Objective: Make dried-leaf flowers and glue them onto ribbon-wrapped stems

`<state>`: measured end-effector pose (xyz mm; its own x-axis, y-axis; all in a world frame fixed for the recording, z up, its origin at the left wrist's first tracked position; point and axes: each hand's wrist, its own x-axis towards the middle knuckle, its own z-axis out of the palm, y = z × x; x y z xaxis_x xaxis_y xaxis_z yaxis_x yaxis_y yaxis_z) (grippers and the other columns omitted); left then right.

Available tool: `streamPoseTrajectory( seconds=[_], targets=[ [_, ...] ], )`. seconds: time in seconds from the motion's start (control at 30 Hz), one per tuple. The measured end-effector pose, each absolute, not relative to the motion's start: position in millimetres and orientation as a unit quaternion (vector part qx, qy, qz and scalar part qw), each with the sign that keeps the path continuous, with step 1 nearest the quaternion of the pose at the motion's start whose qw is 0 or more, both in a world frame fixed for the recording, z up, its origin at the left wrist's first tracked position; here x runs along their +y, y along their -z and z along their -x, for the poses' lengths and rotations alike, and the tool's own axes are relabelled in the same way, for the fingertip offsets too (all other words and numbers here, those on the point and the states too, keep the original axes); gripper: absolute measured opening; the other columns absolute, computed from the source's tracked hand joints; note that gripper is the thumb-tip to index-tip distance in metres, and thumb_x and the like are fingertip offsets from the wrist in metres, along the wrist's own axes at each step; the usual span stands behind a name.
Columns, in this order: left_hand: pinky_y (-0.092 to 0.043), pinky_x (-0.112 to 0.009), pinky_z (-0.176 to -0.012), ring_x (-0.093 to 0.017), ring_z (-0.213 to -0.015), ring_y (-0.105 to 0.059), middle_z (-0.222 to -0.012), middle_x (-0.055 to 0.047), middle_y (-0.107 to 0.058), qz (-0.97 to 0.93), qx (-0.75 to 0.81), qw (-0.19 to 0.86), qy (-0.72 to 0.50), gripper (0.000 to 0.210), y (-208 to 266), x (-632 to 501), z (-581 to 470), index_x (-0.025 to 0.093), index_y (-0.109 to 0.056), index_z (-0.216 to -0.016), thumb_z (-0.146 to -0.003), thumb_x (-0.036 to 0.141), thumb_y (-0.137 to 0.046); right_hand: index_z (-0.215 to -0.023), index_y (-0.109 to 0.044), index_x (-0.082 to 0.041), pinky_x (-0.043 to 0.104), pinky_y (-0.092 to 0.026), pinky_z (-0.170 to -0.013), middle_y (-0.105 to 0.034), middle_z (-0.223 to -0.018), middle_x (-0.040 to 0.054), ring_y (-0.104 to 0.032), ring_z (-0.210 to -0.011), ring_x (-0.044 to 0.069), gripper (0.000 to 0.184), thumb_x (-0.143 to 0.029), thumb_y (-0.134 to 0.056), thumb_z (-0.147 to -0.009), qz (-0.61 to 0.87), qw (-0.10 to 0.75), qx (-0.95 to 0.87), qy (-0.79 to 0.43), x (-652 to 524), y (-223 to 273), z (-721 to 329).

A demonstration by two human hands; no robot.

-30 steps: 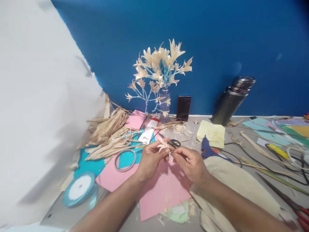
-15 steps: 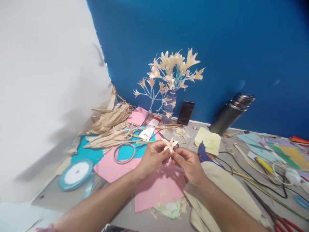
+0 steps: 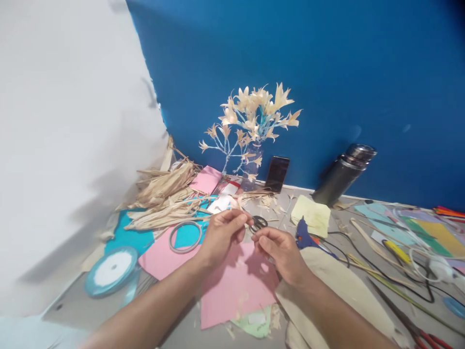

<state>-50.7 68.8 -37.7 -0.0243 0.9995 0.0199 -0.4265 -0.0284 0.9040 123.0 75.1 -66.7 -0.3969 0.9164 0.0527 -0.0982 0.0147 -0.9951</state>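
Glue gun (image 3: 305, 238) near right hand (image 3: 279, 249)

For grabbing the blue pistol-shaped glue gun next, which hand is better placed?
Right, probably: the right hand is beside the glue gun, while the left hand is farther off, near the grey ring-shaped roll.

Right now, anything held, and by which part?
Can't tell: no held thing shows clearly in the left hand or right hand; their curl may hide something small.
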Motion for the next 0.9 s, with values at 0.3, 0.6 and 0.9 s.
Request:
streamPoseTrajectory(
  seconds=[0.3, 0.6, 0.9],
  targets=[
    [-0.041, -0.018, -0.047, -0.005, -0.047, -0.053, -0.069, 0.001, -0.067, -0.309, 0.353, 0.510, -0.721, 0.028, 22, 85, 77, 0.014, -0.073, -0.079, -0.065, 0.034, -0.086, -0.077, -0.073, -0.016, 0.023, -0.042, -0.056, -0.070, -0.070, 0.0025, -0.056, -0.060, 0.012, 0.029, -0.045, -0.074, -0.080, 0.376, 0.380, -0.628, -0.566, 80, 67, -119],
    [-0.050, -0.019, -0.056, -0.009, -0.058, -0.062, -0.069, -0.002, -0.069, -0.358, 0.405, 0.527, -0.656, 0.030, 38, 87, 64, 0.013, -0.074, -0.078, -0.065, 0.037, -0.087, -0.084, -0.076, -0.013, 0.020, -0.035, -0.048, -0.070, -0.068, 0.0035, -0.050, -0.052, 0.008, 0.045, -0.057, -0.073, -0.078, 0.388, 0.389, -0.539, -0.639, 101, 71, -134],
    [-0.053, -0.020, -0.058, -0.010, -0.060, -0.064, -0.069, 0.000, -0.068, -0.327, 0.389, 0.508, -0.696, 0.037, 37, 100, 77, 0.014, -0.071, -0.079, -0.059, 0.038, -0.090, -0.079, -0.076, -0.012, 0.018, -0.033, -0.044, -0.070, -0.068, 0.0050, -0.051, -0.051, 0.007, 0.047, -0.058, -0.077, -0.072, 0.415, 0.392, -0.506, -0.646, 116, 70, -145]
  ],
)
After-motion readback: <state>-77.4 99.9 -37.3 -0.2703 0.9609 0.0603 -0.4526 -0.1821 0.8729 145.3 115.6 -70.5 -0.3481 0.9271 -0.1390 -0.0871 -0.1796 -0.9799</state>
